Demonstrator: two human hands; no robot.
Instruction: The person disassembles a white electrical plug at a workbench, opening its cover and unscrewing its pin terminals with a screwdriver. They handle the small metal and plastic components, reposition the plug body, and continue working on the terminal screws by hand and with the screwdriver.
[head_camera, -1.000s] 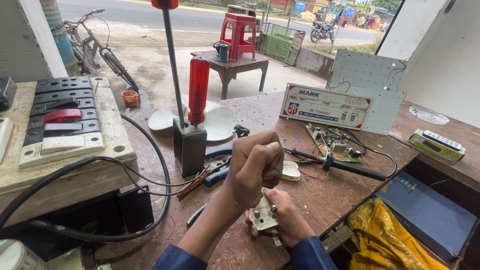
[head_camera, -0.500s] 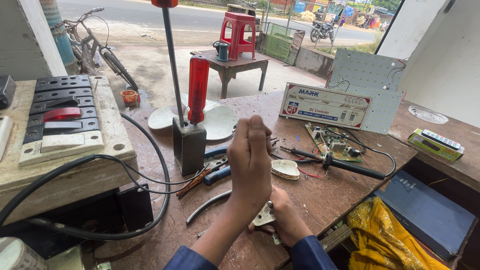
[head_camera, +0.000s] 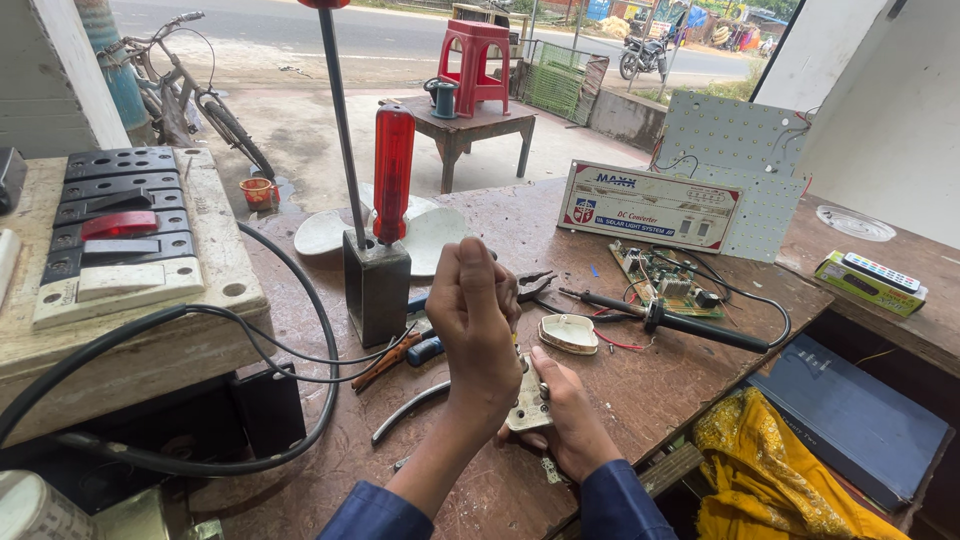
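Worn brown workbench (head_camera: 620, 400); near edge runs diagonally at lower right, just under the hands. Right hand (head_camera: 565, 420) lies low by that edge, fingers curled around a small pale plug part (head_camera: 527, 407), gripping it from beneath. Left hand (head_camera: 478, 320) stands directly above it, closed into a loose fist, thumb up; it seems to pinch a thin tool down onto the part, but the tool itself is hidden, so cannot tell what it holds. Just right of the hands lies a white oval cover (head_camera: 568, 334), apart from both. Beyond it a soldering iron (head_camera: 670, 320) points leftward, its cable looping toward a green circuit board (head_camera: 665, 275). Left of the hands: pliers (head_camera: 425, 345), a curved metal strip (head_camera: 408, 410), then a dark metal block (head_camera: 376, 287) holding a red-handled screwdriver (head_camera: 393, 172) upright. Black cable (head_camera: 300, 330) arcs round the bench's left side. Open bench surface remains between the hands and the white converter box (head_camera: 650, 205) at the far edge.
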